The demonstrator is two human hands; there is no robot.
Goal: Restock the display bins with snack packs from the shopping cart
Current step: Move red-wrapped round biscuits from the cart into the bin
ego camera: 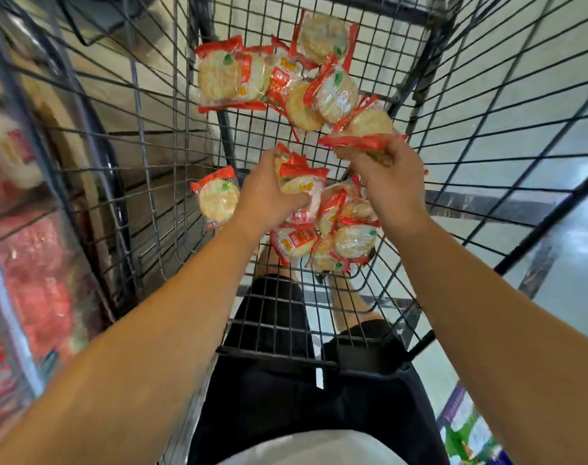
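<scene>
Down inside the shopping cart (487, 95), both hands are gathering snack packs.

The left hand (265, 196) is curling its grip around a few red-edged cracker packs (302, 186) near the cart's middle, while the right hand (390, 182) is pinching another pack (363, 135) just beside it. More loose packs (279, 78) are lying toward the cart's far end, others (349, 239) at its near end, and blurred display bins (27, 263) are showing along the left.

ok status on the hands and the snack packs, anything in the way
Left hand and right hand each grip red-edged clear rice cracker packs. More loose on the wire shopping cart floor. Nothing blocking.
</scene>
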